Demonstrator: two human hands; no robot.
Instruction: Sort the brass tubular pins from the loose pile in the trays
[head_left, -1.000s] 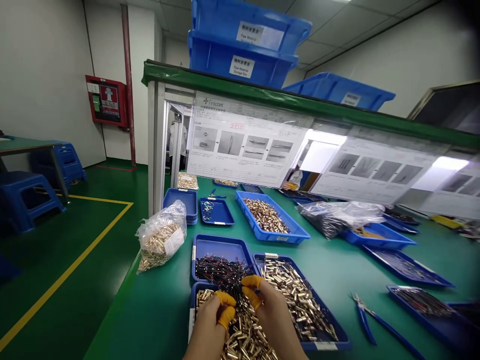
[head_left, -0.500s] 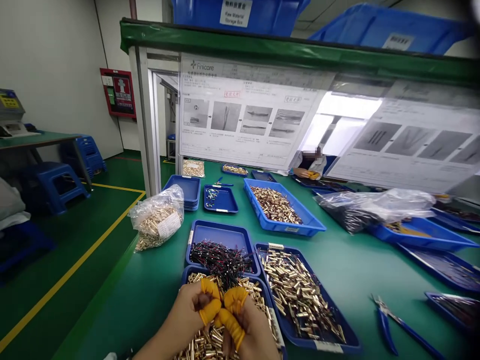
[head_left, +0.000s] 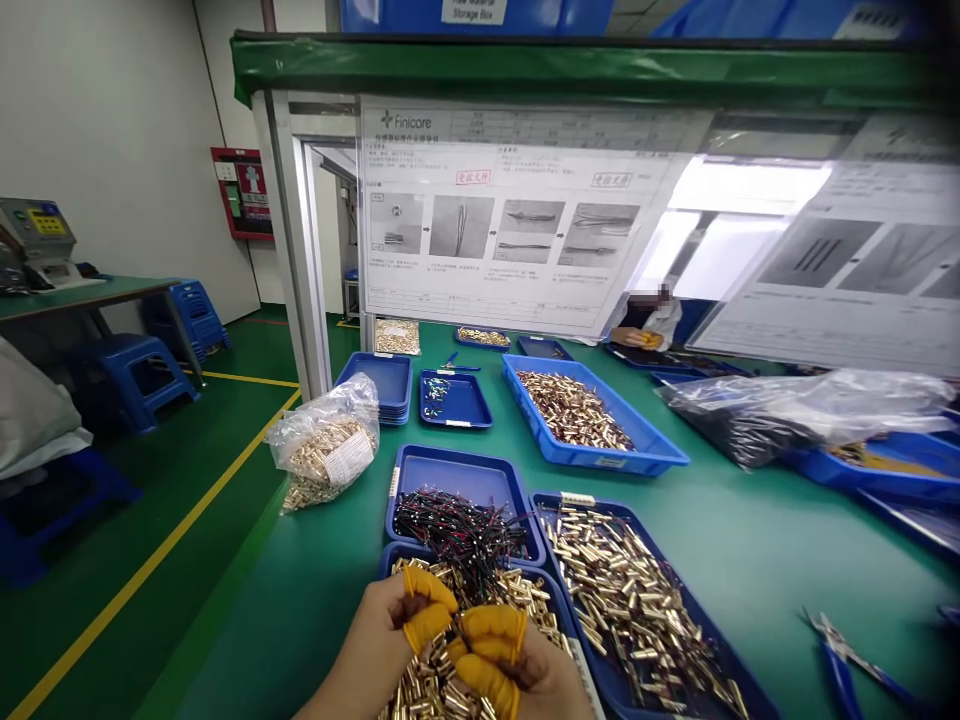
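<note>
My left hand (head_left: 401, 625) and my right hand (head_left: 514, 655) meet at the front, yellow cots on their fingertips. Both are closed in a pinch, tip to tip, and a thin dark wire (head_left: 456, 627) shows between them; its ends are hidden by the fingers. Directly below lies a blue tray (head_left: 561, 600) of loose brass-coloured metal tubes (head_left: 431, 690). Just beyond my fingers, a tangle of black and red wires (head_left: 461, 525) fills the near part of another blue tray (head_left: 450, 465) and spills over its front edge.
To the right sits a tray of brass-coloured tubes (head_left: 637, 600), with blue-handled pliers (head_left: 840, 660) beside it. Farther back are a blue bin (head_left: 645, 450), a small tray (head_left: 472, 405), stacked trays (head_left: 386, 380) and a plastic bag of tubes (head_left: 330, 455). A person (head_left: 645, 325) works behind the hanging sheets.
The view has swung slightly left, so everything sits farther right. My fingertips have parted a little, and the dark wire now shows between them.
</note>
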